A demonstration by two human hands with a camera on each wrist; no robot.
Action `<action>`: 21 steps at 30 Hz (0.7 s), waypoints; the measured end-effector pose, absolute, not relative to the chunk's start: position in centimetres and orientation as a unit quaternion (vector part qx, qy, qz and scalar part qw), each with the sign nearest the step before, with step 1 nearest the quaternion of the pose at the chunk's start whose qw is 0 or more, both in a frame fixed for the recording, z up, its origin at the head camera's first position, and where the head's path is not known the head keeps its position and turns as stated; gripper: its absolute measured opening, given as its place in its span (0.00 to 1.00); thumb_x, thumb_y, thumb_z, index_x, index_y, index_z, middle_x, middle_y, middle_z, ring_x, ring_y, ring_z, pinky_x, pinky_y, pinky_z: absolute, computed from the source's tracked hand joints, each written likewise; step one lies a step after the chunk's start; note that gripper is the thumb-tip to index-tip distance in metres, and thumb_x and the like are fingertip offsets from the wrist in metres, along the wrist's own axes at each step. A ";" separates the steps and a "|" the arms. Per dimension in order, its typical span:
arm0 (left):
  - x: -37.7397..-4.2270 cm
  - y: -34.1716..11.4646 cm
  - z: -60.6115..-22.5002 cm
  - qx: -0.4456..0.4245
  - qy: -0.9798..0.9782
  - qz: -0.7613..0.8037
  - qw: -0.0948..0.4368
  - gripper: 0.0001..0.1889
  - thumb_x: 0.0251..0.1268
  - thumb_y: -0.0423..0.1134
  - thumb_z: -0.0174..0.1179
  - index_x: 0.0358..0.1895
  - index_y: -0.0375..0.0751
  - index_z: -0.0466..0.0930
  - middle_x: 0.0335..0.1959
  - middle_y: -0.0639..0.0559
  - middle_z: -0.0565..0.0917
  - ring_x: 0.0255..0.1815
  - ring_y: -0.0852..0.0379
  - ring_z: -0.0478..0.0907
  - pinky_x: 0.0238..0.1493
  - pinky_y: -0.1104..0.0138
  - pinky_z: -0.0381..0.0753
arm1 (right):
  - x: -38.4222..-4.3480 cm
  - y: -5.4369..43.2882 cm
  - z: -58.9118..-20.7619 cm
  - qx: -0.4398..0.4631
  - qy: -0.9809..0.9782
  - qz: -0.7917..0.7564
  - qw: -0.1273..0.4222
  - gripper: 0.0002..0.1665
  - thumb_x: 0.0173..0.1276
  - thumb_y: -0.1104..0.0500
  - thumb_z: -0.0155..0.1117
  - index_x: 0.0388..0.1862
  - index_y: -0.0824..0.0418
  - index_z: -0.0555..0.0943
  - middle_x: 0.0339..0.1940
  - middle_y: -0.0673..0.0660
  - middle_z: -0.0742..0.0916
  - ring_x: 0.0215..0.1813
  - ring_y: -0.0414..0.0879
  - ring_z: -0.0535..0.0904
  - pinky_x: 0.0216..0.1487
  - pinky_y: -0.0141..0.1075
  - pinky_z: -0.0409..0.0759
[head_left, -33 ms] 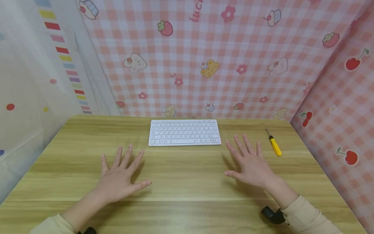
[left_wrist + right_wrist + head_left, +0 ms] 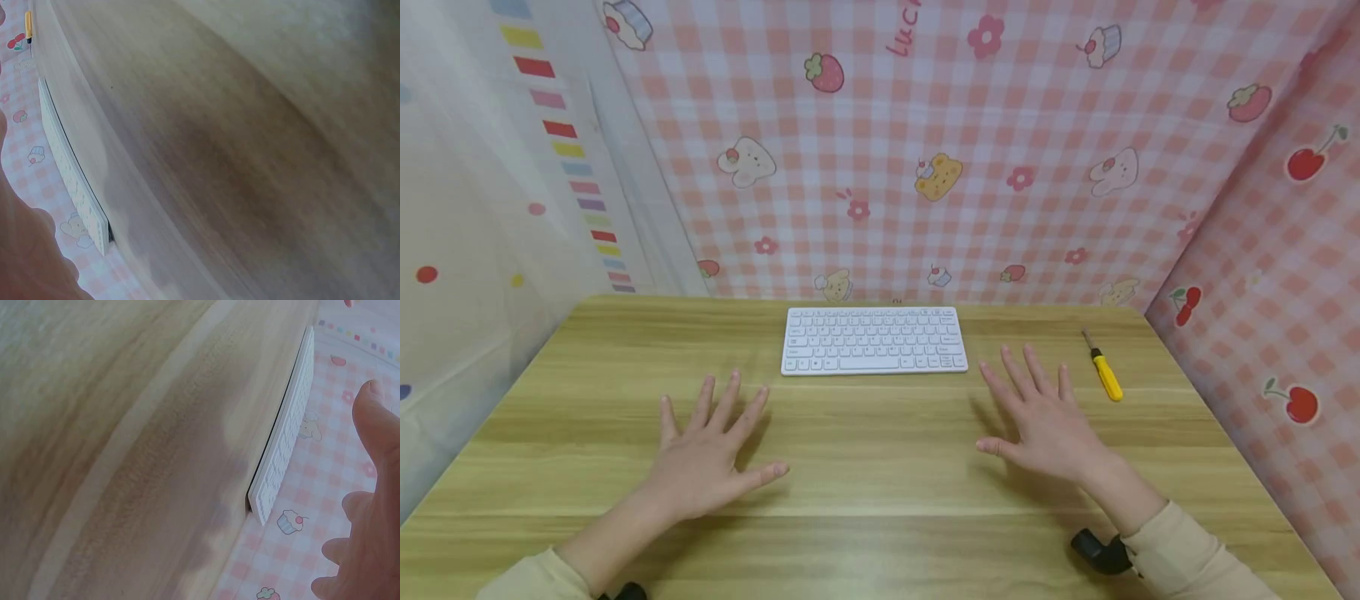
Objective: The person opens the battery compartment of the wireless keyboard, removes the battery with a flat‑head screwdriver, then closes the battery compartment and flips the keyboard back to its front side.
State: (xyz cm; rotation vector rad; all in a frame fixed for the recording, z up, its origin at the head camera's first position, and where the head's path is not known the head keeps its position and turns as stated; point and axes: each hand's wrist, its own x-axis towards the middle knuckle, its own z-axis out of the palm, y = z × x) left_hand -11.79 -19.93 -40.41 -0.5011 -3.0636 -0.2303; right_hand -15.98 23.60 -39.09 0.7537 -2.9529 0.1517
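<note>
A white keyboard (image 2: 874, 340) lies flat near the back edge of the table, its keys facing up. My left hand (image 2: 703, 458) hovers palm down in front of the keyboard's left side, fingers spread and holding nothing. On the other side my right hand (image 2: 1041, 425) is likewise spread above the wood, its fingertips close to the keyboard's right corner but apart from it. To the right of that hand lies a screwdriver (image 2: 1106, 372) with a yellow handle, its metal tip pointing to the back. Both wrist views also show the keyboard (image 2: 72, 175) (image 2: 284, 437) beyond the hands.
The wood-grain table (image 2: 872, 467) is bounded at the back by a pink checked cloth (image 2: 887, 125). Another checked cloth (image 2: 1285, 333) hangs on the right, and a pale dotted one (image 2: 467, 208) on the left. A black fitting (image 2: 1101, 552) sits under the right wrist.
</note>
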 end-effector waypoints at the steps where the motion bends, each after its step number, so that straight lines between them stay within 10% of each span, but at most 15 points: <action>1: -11.8 -19.9 -40.4 -0.161 -0.984 -0.075 0.014 0.50 0.61 0.77 0.46 0.80 0.51 0.49 0.80 0.36 0.41 0.77 0.30 0.33 0.60 0.29 0.18 | -16.0 23.6 -39.1 0.247 -0.967 0.051 0.045 0.58 0.62 0.32 0.65 0.81 0.55 0.52 0.81 0.65 0.48 0.78 0.68 0.35 0.65 0.74 0.34; 21: -12.6 -19.9 -40.6 -0.156 -0.983 -0.090 0.023 0.52 0.61 0.76 0.48 0.80 0.46 0.50 0.79 0.34 0.39 0.77 0.28 0.33 0.60 0.29 0.18 | -16.1 23.6 -39.7 0.238 -0.964 0.113 0.043 0.60 0.60 0.34 0.69 0.81 0.57 0.52 0.81 0.66 0.49 0.79 0.65 0.37 0.68 0.72 0.38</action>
